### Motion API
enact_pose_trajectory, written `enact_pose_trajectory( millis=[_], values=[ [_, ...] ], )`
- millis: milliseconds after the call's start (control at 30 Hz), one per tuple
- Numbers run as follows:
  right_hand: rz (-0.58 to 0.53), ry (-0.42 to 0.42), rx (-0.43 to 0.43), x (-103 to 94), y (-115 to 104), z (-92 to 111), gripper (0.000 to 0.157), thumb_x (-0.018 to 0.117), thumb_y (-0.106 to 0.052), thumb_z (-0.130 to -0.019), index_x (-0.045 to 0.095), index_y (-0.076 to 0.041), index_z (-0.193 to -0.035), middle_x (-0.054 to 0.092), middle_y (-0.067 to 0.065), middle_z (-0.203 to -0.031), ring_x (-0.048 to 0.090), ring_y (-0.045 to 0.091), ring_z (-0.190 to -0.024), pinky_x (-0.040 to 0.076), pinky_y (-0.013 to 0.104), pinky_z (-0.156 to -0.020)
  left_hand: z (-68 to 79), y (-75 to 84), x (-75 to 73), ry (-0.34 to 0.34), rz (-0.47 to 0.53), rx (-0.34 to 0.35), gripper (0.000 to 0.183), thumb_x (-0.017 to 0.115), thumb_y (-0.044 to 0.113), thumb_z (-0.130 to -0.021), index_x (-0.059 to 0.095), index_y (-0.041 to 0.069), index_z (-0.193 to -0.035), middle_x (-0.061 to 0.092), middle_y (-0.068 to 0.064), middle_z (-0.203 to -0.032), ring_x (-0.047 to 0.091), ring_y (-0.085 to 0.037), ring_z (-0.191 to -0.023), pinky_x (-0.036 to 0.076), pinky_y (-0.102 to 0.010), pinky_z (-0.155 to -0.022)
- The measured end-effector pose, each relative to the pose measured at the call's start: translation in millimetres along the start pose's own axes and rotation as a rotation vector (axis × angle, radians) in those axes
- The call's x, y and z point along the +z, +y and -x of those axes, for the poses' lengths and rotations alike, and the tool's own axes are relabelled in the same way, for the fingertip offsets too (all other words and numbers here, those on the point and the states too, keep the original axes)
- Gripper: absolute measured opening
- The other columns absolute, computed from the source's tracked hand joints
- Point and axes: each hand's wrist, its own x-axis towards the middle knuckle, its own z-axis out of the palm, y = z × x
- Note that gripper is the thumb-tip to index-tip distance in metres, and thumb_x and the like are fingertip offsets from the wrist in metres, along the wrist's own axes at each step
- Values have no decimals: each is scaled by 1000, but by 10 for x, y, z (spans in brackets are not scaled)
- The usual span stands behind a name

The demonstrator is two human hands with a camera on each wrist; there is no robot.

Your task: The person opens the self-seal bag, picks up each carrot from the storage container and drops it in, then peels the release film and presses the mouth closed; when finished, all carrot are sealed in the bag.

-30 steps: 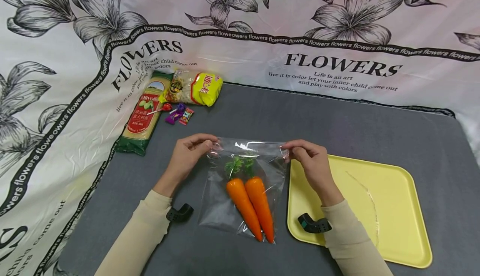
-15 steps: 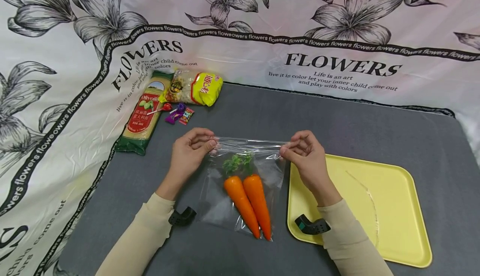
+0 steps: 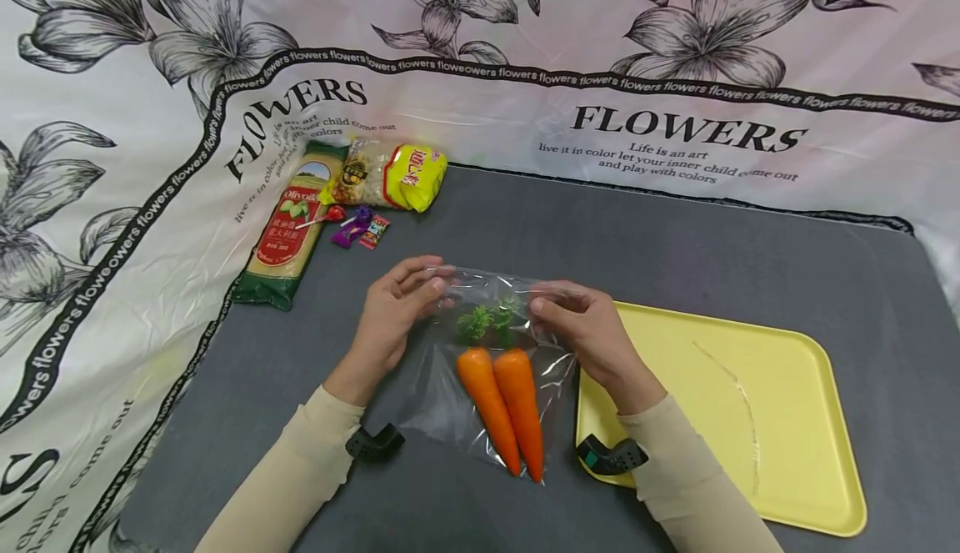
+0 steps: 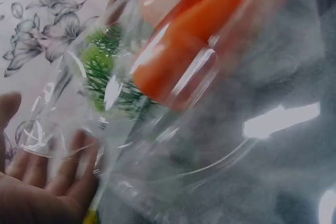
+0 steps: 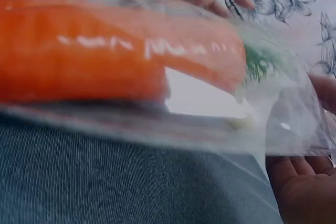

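Note:
A clear zip bag [image 3: 442, 394] is spread between my two hands in the head view, its mouth at the top. Inside lie two orange carrots [image 3: 498, 411] side by side, their leafy green tops [image 3: 486, 319] toward the mouth. My left hand [image 3: 393, 315] holds the bag's upper left corner. In the left wrist view, that hand's fingers [image 4: 68, 166] show through the film. On the other side my right hand [image 3: 588, 328] grips the upper right corner, thumb in front and fingers behind. The right wrist view shows a carrot [image 5: 121, 51] close up through shiny film.
A yellow tray [image 3: 720, 419] with a thin clear strip [image 3: 742, 394] on it lies to the right, partly under my right forearm. At the back left are a spaghetti pack [image 3: 288, 232], a yellow noodle bag [image 3: 386, 173] and several wrapped candies [image 3: 360, 226] on the grey table [image 3: 660, 236].
Both hands have moved closer together, the right one leftward and the left one rightward. The bag's top edge, taut before, now hangs looser and the film bulges.

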Motion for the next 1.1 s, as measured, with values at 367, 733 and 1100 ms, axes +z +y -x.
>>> enact_pose_trajectory(
  millis=[367, 733, 1100],
  values=[
    [188, 72, 3, -97, -118, -12, 36, 75, -20, -81, 67, 1, -110, 70, 13, -97, 69, 24, -71, 56, 35, -68, -29, 12, -42, -31, -301, -145, 34, 68, 32, -86, 69, 3, -106, 72, -10, -91, 70, -27, -73, 55, -35, -54],
    [850, 292, -429, 86, 22, 111, 55, 66, -20, -88, 43, -9, -137, 45, 8, -138, 42, 25, -128, 37, 43, -102, 106, -48, -44, 10, -1168, 213, 72, 56, 46, -92, 28, 12, -148, 37, -12, -146, 41, -29, -129, 36, -50, -101],
    [1434, -12, -306, 613, 372, 431, 70, 34, -56, -97, 8, -24, -152, 1, 3, -158, 0, 35, -142, 16, 61, -107, 508, -276, 212, -419, -1683, 323, 104, 28, 85, -77, -3, 19, -152, -6, -9, -157, -7, -40, -141, 9, -64, -107]
  ],
)
